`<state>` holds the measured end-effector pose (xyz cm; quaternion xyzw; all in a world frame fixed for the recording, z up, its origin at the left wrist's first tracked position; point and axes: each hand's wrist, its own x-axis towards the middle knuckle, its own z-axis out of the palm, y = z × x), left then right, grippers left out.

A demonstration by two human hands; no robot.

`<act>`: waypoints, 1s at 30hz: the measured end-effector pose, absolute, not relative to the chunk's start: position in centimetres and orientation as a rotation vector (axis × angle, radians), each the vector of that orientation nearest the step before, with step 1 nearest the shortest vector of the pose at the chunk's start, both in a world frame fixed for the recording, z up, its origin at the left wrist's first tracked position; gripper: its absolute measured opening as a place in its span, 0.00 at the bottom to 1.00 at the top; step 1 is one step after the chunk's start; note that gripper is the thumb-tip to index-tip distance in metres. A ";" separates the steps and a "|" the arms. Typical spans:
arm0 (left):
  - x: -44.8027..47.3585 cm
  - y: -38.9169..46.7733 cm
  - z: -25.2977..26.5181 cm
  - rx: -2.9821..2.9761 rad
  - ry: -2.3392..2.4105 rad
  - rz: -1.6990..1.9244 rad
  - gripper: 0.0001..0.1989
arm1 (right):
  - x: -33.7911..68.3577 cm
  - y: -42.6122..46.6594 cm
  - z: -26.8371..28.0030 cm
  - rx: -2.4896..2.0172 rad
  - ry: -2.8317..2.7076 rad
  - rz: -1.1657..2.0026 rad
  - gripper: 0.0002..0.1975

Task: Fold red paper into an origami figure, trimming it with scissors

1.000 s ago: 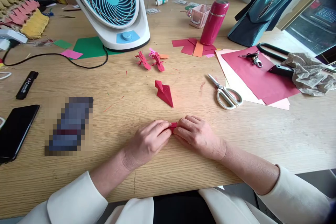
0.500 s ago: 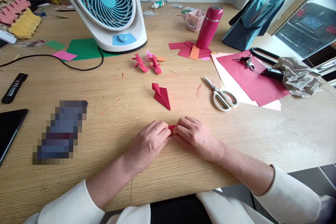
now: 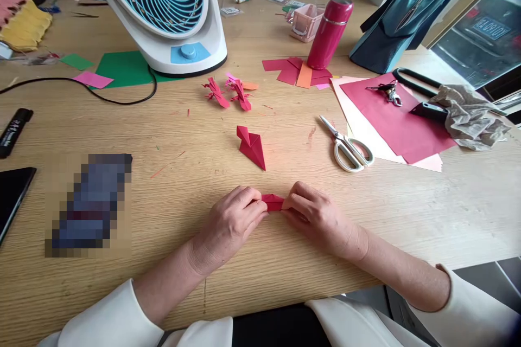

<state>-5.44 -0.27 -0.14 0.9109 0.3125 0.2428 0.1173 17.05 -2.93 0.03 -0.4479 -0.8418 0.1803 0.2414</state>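
Note:
A small folded piece of red paper (image 3: 272, 202) lies between my hands near the table's front edge. My left hand (image 3: 235, 216) pinches its left end, and my right hand (image 3: 319, 219) pinches its right end; the fingers hide both ends. Just beyond, a red origami piece (image 3: 251, 147) with a pointed lower tip rests on the wood. Farther back sit two finished-looking red folded paper figures, one on the left (image 3: 217, 93) and one on the right (image 3: 241, 95).
White-handled scissors (image 3: 350, 150) lie right of the hands, beside red paper sheets (image 3: 391, 119) with keys on top. A fan (image 3: 191, 59), pink flask (image 3: 330, 35) and teal bag (image 3: 391, 32) stand at the back. A blurred-out phone-like object (image 3: 91, 203) and black marker (image 3: 15, 131) lie left.
My right hand has moved to the right, away from the left, so more of the red paper between them shows. The view has shifted slightly.

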 end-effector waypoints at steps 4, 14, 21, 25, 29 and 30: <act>-5.4 -0.2 -0.1 2.658 0.906 0.720 0.06 | 17.1 -3.3 0.0 -1.282 -2.265 0.543 0.09; -4.8 -0.5 0.3 2.519 1.032 0.722 0.08 | 16.5 -3.4 0.1 -1.419 -2.259 0.522 0.08; -4.5 -0.4 0.5 2.349 1.082 0.656 0.09 | 16.6 -3.4 0.3 -1.499 -2.240 0.490 0.07; -4.3 -0.4 0.3 2.427 1.091 0.651 0.10 | 16.6 -3.4 0.3 -1.524 -2.223 0.485 0.07; -4.2 -0.5 0.2 2.487 1.105 0.618 0.09 | 16.6 -3.3 0.4 -1.544 -2.204 0.513 0.07; -4.1 -0.6 0.2 2.502 1.111 0.603 0.09 | 16.5 -3.3 0.4 -1.547 -2.199 0.522 0.07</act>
